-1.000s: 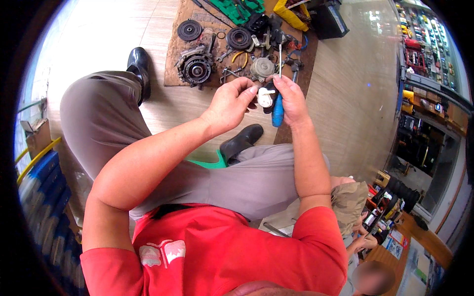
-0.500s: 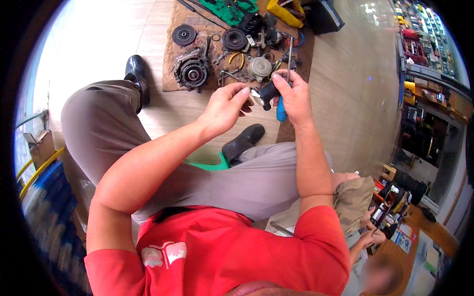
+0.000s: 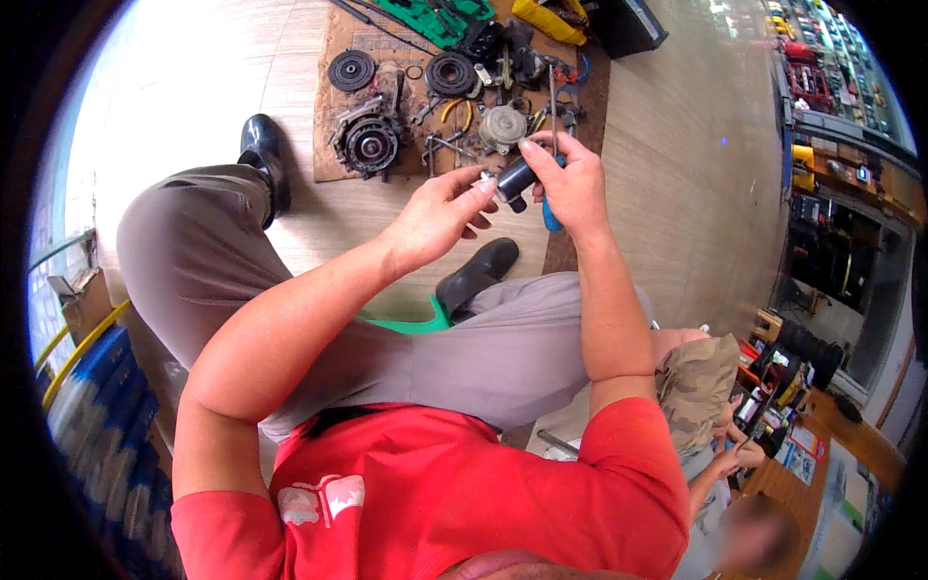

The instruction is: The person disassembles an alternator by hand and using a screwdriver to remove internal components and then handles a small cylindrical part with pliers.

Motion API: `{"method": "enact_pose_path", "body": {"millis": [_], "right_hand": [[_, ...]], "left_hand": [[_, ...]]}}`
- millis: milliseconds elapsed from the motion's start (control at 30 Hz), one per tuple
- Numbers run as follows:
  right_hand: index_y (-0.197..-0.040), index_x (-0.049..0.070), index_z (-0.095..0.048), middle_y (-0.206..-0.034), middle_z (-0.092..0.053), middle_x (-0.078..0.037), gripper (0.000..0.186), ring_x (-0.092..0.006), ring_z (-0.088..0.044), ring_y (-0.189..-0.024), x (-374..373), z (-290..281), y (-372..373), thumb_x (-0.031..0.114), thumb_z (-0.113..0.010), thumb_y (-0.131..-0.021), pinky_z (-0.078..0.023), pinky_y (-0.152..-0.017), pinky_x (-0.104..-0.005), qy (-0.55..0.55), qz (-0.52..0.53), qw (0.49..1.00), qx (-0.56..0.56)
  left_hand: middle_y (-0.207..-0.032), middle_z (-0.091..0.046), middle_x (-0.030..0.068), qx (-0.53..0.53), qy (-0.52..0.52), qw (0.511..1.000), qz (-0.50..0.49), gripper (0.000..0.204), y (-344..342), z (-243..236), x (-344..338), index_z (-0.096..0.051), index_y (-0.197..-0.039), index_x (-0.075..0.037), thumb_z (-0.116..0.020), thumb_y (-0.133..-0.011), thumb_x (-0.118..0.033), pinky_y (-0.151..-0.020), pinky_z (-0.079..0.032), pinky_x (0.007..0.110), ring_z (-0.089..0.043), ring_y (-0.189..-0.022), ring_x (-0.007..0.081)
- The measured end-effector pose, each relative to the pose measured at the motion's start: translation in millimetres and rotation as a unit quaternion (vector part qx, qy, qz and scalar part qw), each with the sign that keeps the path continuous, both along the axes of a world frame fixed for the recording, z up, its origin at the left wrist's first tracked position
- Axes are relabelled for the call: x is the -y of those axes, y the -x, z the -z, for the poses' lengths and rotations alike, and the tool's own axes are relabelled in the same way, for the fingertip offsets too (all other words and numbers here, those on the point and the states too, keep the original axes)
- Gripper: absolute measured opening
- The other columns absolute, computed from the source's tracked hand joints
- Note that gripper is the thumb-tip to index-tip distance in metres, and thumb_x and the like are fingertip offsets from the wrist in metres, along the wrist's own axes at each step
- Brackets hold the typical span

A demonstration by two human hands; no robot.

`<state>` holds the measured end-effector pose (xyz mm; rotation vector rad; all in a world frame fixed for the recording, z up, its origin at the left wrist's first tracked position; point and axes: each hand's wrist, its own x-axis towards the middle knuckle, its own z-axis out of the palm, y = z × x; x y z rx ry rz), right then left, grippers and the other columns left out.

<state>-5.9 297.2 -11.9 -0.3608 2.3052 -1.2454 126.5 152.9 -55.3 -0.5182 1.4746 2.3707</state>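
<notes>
My right hand point(image 3: 574, 193) is closed around a black cylindrical part point(image 3: 516, 180) with a short side stub. The same hand also grips a screwdriver point(image 3: 552, 215), its blue handle below the palm and its metal shaft pointing away from me. Thumb and fingers of my left hand point(image 3: 435, 220) pinch a small whitish piece point(image 3: 487, 178) at the left end of the cylinder. Whether that piece is joined to the cylinder is hidden by the fingertips. Both hands are held above the floor, just short of the cardboard.
Beyond my hands, cardboard point(image 3: 333, 126) carries a round-centred metal housing point(image 3: 369, 145), two black pulleys point(image 3: 351, 70), a round grey cover point(image 3: 504, 126) and yellow-handled pliers point(image 3: 456, 114). A green tool case point(image 3: 435, 19) and yellow container point(image 3: 551, 19) lie farther off. Another person sits at lower right.
The black cylinder has turned, so its silvery end face no longer shows. My left fingertips have closed in on that end, where a small whitish piece now shows.
</notes>
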Motion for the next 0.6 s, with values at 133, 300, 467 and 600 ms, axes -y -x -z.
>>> {"method": "enact_pose_path", "body": {"millis": [133,300,467,600], "right_hand": [[-0.102,0.002,-0.067,-0.070,-0.059,-0.001,0.026,-0.0056,-0.053,-0.052,-1,1,1,0.025,-0.068,-0.092,-0.044,-0.046,-0.0217,0.017,-0.022,1.000,0.013],[-0.106,0.001,-0.066,-0.073,-0.059,-0.001,0.026,-0.0067,-0.054,-0.052,-8,9,6,0.025,-0.061,-0.096,-0.045,-0.046,-0.0226,0.072,-0.014,0.995,0.060],[-0.110,0.002,-0.065,-0.076,-0.059,-0.001,0.025,-0.0080,-0.056,-0.056,-10,4,10,0.023,-0.057,-0.098,-0.048,-0.050,-0.0228,0.107,-0.033,0.989,0.098],[-0.112,0.002,-0.064,-0.076,-0.059,-0.002,0.025,-0.0083,-0.057,-0.057,-10,2,9,0.020,-0.056,-0.098,-0.048,-0.051,-0.0229,0.122,-0.048,0.987,0.098]], "left_hand": [[-0.108,-0.064,0.0123,0.004,-0.023,1.000,-0.003,0.057,0,3,-1,-0.032,-0.146,0.000,-0.042,-0.103,-0.037,-0.079,-0.053,0.032,-0.065,-0.091,0.0192],[-0.107,-0.065,0.0123,0.013,-0.067,0.998,-0.017,0.050,1,6,0,-0.037,-0.143,-0.003,-0.039,-0.105,-0.035,-0.079,-0.054,0.033,-0.065,-0.091,0.0201],[-0.106,-0.065,0.0124,0.023,-0.100,0.994,-0.031,0.044,3,5,4,-0.044,-0.135,-0.004,-0.038,-0.105,-0.035,-0.079,-0.054,0.033,-0.066,-0.092,0.0205],[-0.104,-0.065,0.0119,0.011,-0.118,0.991,-0.056,0.044,4,6,4,-0.044,-0.137,-0.004,-0.038,-0.105,-0.033,-0.079,-0.054,0.033,-0.066,-0.091,0.0201]]}}
